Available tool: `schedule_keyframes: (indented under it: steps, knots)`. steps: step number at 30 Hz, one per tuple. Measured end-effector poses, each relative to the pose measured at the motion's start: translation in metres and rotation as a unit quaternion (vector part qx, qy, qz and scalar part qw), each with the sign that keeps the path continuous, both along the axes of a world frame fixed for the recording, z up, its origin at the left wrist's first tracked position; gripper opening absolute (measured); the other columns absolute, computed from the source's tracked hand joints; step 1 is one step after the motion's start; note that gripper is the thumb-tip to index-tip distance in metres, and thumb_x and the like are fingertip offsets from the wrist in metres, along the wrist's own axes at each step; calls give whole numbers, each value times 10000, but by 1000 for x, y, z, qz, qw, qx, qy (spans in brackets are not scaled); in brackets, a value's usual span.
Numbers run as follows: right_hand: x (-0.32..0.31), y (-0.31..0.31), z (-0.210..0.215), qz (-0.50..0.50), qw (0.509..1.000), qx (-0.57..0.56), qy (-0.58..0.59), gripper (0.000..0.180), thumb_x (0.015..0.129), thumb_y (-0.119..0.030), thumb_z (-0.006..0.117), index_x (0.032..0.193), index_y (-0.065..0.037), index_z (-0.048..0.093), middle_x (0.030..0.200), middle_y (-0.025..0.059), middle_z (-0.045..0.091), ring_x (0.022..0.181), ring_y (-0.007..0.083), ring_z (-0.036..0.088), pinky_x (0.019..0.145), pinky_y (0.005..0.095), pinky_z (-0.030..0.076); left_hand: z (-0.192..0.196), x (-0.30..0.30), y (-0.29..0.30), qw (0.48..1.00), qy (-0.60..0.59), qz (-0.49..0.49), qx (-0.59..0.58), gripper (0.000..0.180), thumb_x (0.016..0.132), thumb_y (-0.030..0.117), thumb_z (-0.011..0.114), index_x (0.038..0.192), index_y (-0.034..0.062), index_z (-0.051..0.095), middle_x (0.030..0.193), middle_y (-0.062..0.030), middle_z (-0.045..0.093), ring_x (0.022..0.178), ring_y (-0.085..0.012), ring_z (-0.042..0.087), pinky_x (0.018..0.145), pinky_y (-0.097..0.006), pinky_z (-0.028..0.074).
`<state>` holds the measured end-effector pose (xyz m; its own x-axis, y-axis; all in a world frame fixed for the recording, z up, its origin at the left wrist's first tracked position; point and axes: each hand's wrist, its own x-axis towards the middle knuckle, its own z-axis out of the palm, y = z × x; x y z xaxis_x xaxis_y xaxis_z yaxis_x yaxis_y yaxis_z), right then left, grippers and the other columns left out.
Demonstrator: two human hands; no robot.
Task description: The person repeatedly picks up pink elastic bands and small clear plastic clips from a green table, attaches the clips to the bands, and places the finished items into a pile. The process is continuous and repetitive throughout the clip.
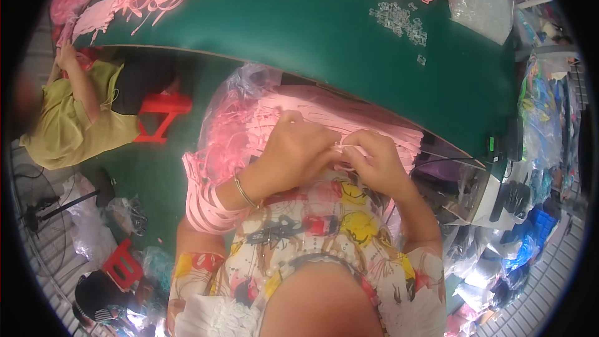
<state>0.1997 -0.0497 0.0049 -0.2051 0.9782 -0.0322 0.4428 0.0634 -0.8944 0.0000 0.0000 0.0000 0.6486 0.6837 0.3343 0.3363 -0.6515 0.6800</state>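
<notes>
Pinching one thin pink strip (342, 147) over the bagged pile in my lap, left hand (293, 150) and right hand (374, 159) fingers clamped, I judged short grips near the joint best.

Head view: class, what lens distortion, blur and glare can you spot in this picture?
Head view: fisheye lens bends the green table edge into an arc, with a black rim around the frame; left hand and right hand on the pink strips look slightly soft; glare whitens the clear plastic bag; the left margin is blurred.
</notes>
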Motion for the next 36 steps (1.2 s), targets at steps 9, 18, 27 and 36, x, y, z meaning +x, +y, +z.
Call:
schedule_keyframes:
  steps: [9,18,27,36]
  knots:
    - [-1,4,-20,10,962,250,-108,46,783,-48,642,815,-31,613,725,98,615,667,278,568,748,389,410,-13,5,-8,843,-100,18,-528,182,867,169,660,895,-11,662,643,-22,582,554,-73,514,488,-236,398]
    - [-2,2,-15,-2,989,145,-21,39,789,-41,620,826,-30,622,783,109,621,717,294,561,702,379,436,-4,6,-7,774,-168,39,-609,250,900,218,643,965,-23,643,569,3,529,528,-39,483,450,-200,359]
    - [4,-1,5,49,986,149,-61,52,816,-91,606,818,-39,612,750,104,608,699,307,550,721,394,411,4,2,-3,984,-36,-21,-174,129,824,147,681,830,19,663,671,-64,612,572,-160,555,585,-295,399]
    - [3,-2,8,0,969,-202,140,169,891,-161,554,795,-26,587,710,-5,560,672,73,485,608,243,377,-2,6,-15,998,-25,61,19,105,782,145,688,814,71,621,691,-58,548,601,-243,519,649,-359,342]
